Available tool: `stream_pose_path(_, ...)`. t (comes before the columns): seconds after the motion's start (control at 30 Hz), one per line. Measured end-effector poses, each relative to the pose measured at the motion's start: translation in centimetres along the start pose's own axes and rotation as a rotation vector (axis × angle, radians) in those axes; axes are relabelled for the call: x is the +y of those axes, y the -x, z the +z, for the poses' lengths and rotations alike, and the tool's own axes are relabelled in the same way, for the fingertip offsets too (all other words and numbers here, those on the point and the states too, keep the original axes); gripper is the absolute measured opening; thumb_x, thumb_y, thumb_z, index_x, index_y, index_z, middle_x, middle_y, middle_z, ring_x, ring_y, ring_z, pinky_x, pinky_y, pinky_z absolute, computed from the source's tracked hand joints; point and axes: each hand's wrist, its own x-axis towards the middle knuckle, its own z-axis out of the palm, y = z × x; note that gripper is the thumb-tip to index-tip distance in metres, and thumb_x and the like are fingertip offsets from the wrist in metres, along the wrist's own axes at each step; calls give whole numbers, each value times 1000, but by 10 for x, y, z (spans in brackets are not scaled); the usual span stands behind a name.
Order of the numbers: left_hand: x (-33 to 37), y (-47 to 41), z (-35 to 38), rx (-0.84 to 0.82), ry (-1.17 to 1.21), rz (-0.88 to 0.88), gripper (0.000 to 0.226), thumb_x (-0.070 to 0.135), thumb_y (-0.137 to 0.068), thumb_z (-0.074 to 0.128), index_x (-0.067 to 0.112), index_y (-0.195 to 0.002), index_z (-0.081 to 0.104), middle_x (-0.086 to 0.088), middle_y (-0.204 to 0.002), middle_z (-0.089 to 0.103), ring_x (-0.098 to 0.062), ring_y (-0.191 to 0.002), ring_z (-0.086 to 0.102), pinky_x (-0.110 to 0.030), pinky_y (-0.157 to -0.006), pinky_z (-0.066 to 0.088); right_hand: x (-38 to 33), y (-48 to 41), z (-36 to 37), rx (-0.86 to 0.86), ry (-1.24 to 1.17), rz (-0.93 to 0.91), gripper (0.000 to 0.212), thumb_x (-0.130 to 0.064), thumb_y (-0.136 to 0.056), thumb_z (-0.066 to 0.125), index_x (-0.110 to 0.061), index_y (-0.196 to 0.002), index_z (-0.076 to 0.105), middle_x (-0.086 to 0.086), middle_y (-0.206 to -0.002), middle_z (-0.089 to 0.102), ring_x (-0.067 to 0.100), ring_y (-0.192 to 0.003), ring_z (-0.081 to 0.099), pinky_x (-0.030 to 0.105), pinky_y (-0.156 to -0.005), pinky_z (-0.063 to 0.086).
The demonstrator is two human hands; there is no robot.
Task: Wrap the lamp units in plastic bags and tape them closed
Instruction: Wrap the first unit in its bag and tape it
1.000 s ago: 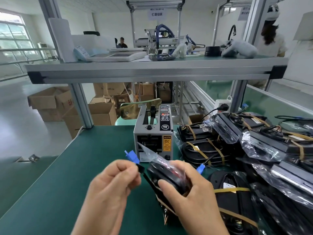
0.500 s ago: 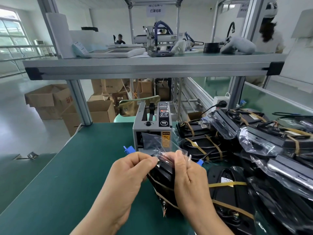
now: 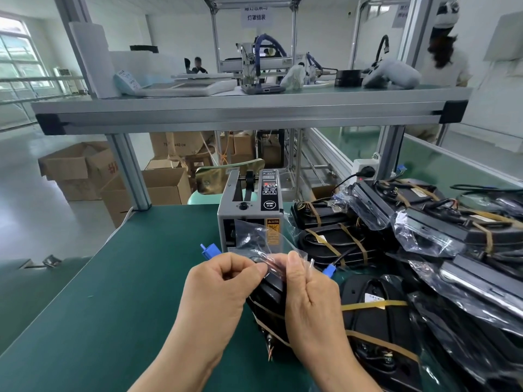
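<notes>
Green-topped bench (image 3: 119,278) w/ aluminium-frame upper shelf (image 3: 249,108). Cardboard boxes (image 3: 85,171) on grey-green glossy floor (image 3: 34,216). Window (image 3: 19,60) at left, daylight; white walls. Poss. AC unit (image 3: 62,76) below window.

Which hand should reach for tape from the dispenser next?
Probably the left hand: it sits nearer the tape dispenser slot, while the right hand pinches the plastic bag over the lamp unit.

"CAUTION" label and "SEMI" button on tape dispenser (image 3: 250,213), "灯罩组装" hanging sign (image 3: 256,16)
</notes>
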Motion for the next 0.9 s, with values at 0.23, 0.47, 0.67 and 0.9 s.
stream_pose_path(0.23, -2, -1, 2, 25, -68, 50, 15, 20, -77, 78, 20, -64, 71, 11, -50, 54, 0, -46, 44, -9, -47, 37, 1, 0, -1, -5, -5, 4, 62, -59, -93, 22, -29, -97, 75, -6, -84, 74, 9, -86, 68, 39, -82, 53)
stream_pose_path(0.47, -7, 1, 7, 104, -124, 91, 13, 19, -73, 79, 23, -65, 68, 14, -52, 52, 0, -48, 42, -9, -47, 36, 1, 0, 0, 6, 7, -10, 64, -61, -90, 21, -28, -98, 75, -8, -86, 74, 9, -87, 68, 37, -82, 53)
stream_pose_path(0.67, -13, 6, 11, 154, -138, 110, 14, 21, -73, 74, 31, -71, 65, 17, -60, 53, 0, -53, 44, -10, -52, 40, 2, 1, 2, 16, 18, -13, 62, -59, -93, 23, -21, -82, 71, -1, -74, 69, 12, -73, 65, 44, -74, 52)
stream_pose_path(0.9, -17, 10, 18, 194, -149, 142, 19, 23, -78, 68, 39, -72, 60, 19, -71, 53, -1, -58, 45, -10, -57, 41, 1, 1, 3, 51, 3, -4, 57, -61, -91, 25, -23, -67, 61, 1, -64, 63, 12, -61, 58, 43, -65, 50)
